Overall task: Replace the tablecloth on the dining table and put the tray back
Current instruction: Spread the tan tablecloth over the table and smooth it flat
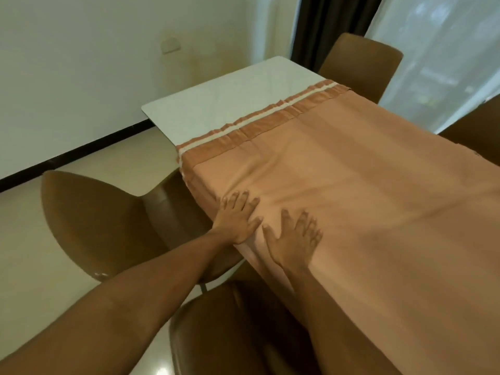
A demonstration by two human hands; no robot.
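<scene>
Step in hand: smoothing. The left hand point(238, 219) and right hand point(293, 238) lie flat side by side on the tablecloth point(351, 185), fingers spread, gripping nothing. Press evenly and sweep outward, then draw the cloth over the bare far end of the surface point(216, 98). The tablecloth is salmon, white-striped along its far border and lightly creased.

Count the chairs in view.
4: left chair beside the table, near chair at bottom centre, far chair by the curtain, right chair at the frame edge. More may hide behind the tablecloth.
</scene>
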